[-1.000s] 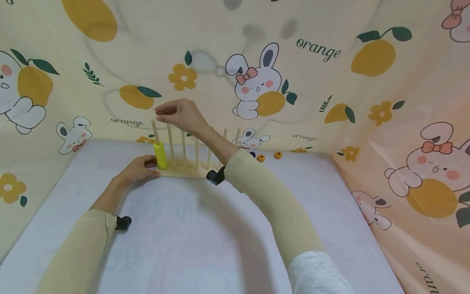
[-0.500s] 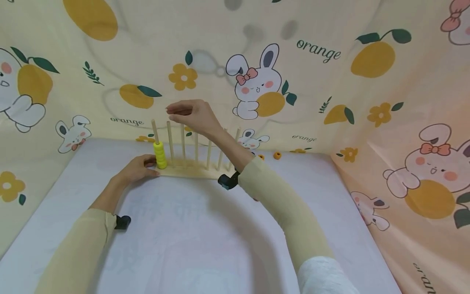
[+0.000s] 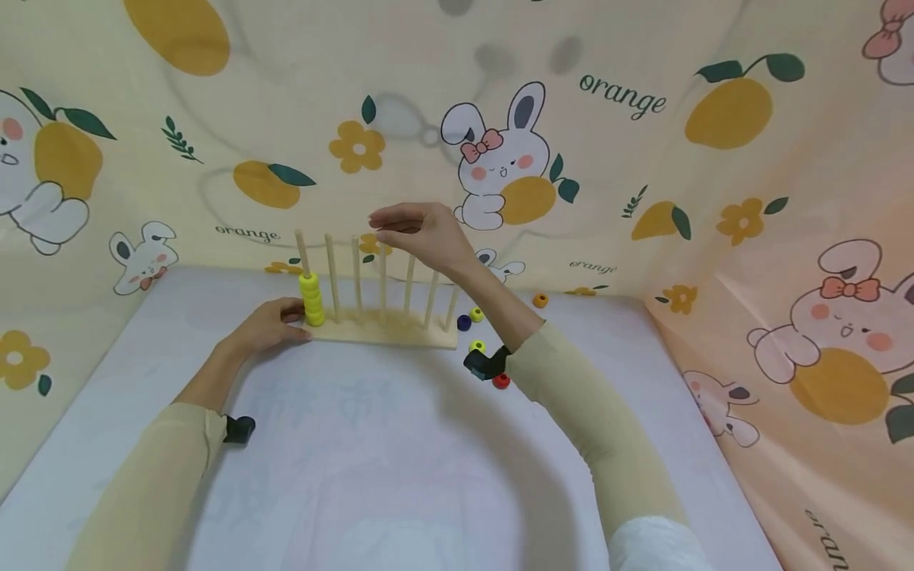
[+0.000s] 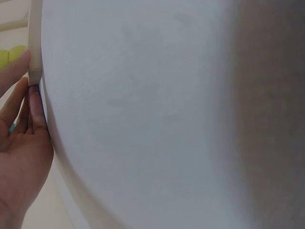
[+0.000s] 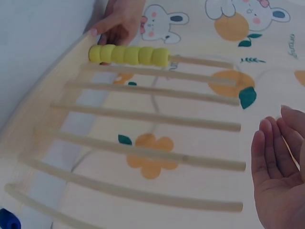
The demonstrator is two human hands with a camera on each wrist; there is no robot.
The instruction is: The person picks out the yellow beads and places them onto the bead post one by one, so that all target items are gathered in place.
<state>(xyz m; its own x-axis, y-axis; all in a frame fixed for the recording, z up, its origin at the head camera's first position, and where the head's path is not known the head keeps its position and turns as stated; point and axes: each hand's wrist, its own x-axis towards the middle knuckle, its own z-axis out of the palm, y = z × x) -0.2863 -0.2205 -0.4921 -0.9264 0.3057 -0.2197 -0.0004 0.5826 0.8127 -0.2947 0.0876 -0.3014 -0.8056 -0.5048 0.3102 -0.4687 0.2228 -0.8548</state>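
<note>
A wooden peg stand (image 3: 385,333) with a row of upright pegs stands toward the back of the table. Its leftmost peg carries a stack of yellow beads (image 3: 312,300); the other pegs are bare. At the stand's left end my left hand (image 3: 267,327) holds the base between thumb and fingers, close beside the stack. In the left wrist view, that hand (image 4: 24,148) touches the end of the base. My right hand (image 3: 423,234) hovers above the middle pegs. The right wrist view shows this hand (image 5: 281,167) with fingers extended and nothing in them.
Right of the stand lie loose beads: a dark blue bead (image 3: 464,323), yellow beads (image 3: 477,315), a red bead (image 3: 501,381) partly behind the right wrist camera, and an orange bead (image 3: 540,300) farther back. A printed cloth (image 3: 400,79) hangs behind the table (image 3: 371,460).
My right hand has moved rightward from above the leftmost peg to above the middle pegs. More loose beads have come into sight past the arm. My left hand stays at the stand's end.
</note>
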